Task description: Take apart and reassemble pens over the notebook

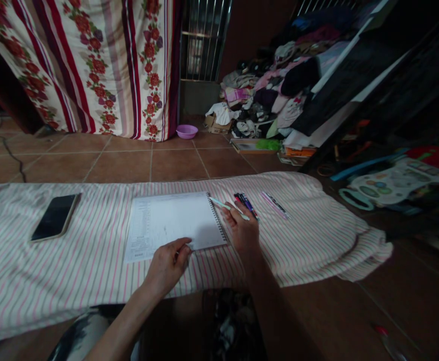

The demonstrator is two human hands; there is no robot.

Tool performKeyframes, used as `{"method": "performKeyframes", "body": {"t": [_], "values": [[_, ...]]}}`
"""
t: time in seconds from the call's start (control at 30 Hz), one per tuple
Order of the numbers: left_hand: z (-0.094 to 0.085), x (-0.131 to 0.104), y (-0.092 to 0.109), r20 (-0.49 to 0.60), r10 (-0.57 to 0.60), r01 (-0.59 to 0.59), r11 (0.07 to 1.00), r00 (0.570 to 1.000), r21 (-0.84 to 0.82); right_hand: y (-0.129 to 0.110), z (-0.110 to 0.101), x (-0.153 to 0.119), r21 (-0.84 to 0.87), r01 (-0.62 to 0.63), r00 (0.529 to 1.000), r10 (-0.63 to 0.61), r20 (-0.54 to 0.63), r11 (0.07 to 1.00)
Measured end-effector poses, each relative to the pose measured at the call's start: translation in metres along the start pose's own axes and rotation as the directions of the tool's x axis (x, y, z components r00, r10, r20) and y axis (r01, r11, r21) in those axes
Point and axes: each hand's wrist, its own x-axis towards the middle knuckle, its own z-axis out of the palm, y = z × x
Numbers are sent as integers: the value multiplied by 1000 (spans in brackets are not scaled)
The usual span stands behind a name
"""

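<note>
A spiral-bound notebook [174, 223] lies shut or on a white page on a pink-striped cloth [53, 281]. My left hand [168, 265] pinches the notebook's near edge with thumb and fingers. Just right of the spiral binding, my right hand [242, 230] holds a pale green pen [227, 206], tip pointing up-left. A small bundle of dark and red pens [245, 203] lies just beyond that hand, and a pink pen [275, 205] sits further right.
A black phone [55, 216] lies on the cloth at left. Behind are tiled floor, a flowered curtain [91, 65], a purple bowl [186, 131] and a heap of clothes [275, 95]. Toys and clutter [388, 185] fill the right side.
</note>
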Motion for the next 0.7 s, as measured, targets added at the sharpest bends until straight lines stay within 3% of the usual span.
{"method": "performKeyframes", "body": {"t": [0.13,0.37,0.53,0.7], "values": [[0,0,-5,22,-40,40,999,999,7,0,-3,1,125,-126,989,135,-62,984],[4,5,-15,2,-66,66,998,998,20,2,-8,8,110,-70,990,82,-112,991],[3,10,-14,8,-63,63,998,998,23,-3,-24,20,-84,15,993,-25,-119,996],[0,9,-14,-14,-71,71,997,997,6,-7,-49,45,-311,51,997,-68,-46,949]]}}
